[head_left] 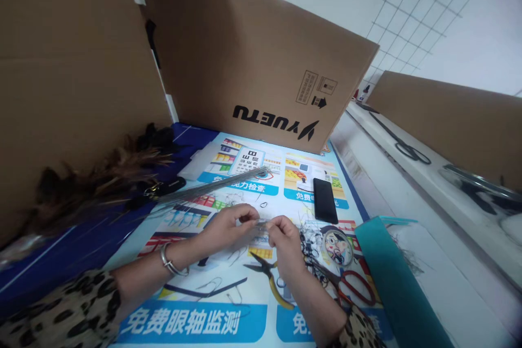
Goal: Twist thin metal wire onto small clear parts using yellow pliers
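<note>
My left hand [240,223] and my right hand [283,236] meet over the middle of the printed table cover, fingers pinched. Between their fingertips runs a thin wire [261,224], small and blurred, which both hands grip. Pliers [267,274] with yellow handles lie just below my right hand, jaws apart. Beyond my left hand lies a bundle of straight grey wires [216,186]. A small dark ring [263,204] rests above the fingertips. Black looped pieces [310,244] are heaped to the right of my right hand.
Red-handled scissors [356,289], a round clear tape roll [336,246] and a black phone [325,201] lie on the right. Brown feathers [101,174] are piled at left. A teal strip [399,283] borders the right side. Cardboard panels [261,54] stand behind and at left.
</note>
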`<action>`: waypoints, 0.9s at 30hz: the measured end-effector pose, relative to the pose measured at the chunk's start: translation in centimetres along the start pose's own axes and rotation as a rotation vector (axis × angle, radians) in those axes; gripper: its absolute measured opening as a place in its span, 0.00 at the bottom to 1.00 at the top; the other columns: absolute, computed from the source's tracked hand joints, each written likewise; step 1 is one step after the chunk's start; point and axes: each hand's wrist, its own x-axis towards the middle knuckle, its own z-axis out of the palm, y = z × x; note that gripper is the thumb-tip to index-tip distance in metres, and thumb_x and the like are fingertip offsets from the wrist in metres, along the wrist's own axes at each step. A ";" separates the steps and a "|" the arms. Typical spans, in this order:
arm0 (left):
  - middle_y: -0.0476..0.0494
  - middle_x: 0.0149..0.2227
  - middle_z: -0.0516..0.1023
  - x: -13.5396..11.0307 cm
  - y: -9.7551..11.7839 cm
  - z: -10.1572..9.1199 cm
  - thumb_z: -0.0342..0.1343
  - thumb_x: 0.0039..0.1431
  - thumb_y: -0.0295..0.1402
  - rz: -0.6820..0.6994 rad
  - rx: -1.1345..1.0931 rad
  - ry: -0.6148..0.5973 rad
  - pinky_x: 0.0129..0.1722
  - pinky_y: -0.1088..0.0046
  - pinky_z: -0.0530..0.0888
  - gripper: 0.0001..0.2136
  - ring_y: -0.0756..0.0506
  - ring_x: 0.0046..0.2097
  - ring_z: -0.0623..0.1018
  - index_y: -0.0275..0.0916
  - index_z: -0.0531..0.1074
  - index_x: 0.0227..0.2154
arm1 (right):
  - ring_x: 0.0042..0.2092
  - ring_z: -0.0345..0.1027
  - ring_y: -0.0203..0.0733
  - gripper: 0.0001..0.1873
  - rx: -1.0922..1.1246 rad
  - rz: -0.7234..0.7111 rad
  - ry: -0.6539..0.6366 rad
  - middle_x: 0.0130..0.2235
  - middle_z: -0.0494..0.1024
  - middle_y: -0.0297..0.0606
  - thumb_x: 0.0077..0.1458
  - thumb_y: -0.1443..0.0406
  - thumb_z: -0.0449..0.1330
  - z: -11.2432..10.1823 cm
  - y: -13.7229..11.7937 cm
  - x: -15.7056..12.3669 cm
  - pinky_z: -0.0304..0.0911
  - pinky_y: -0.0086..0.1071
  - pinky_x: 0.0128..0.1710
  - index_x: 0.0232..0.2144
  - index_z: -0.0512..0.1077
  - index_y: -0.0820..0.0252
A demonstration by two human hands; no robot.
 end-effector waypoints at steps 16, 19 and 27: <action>0.50 0.27 0.72 0.0 0.2 0.4 0.48 0.50 0.26 -0.028 0.053 0.027 0.32 0.77 0.66 0.05 0.50 0.31 0.71 0.36 0.69 0.27 | 0.22 0.49 0.30 0.08 -0.020 -0.008 -0.031 0.18 0.58 0.25 0.51 0.63 0.55 0.1 0.1 0.0 0.46 0.24 0.22 0.24 0.63 0.60; 0.50 0.27 0.72 0.1 0.1 0.4 0.49 0.50 0.26 -0.033 0.059 0.035 0.32 0.77 0.66 0.05 0.50 0.31 0.71 0.36 0.69 0.27 | 0.21 0.48 0.30 0.08 -0.014 -0.002 -0.034 0.17 0.57 0.25 0.51 0.62 0.55 0.1 0.2 0.0 0.46 0.24 0.22 0.23 0.63 0.60; 0.51 0.26 0.71 0.0 0.4 0.5 0.47 0.48 0.25 -0.062 0.083 0.029 0.29 0.77 0.65 0.05 0.50 0.29 0.70 0.37 0.68 0.27 | 0.22 0.49 0.30 0.08 -0.009 0.001 -0.019 0.17 0.57 0.25 0.51 0.62 0.55 0.2 0.5 0.1 0.47 0.24 0.22 0.24 0.64 0.60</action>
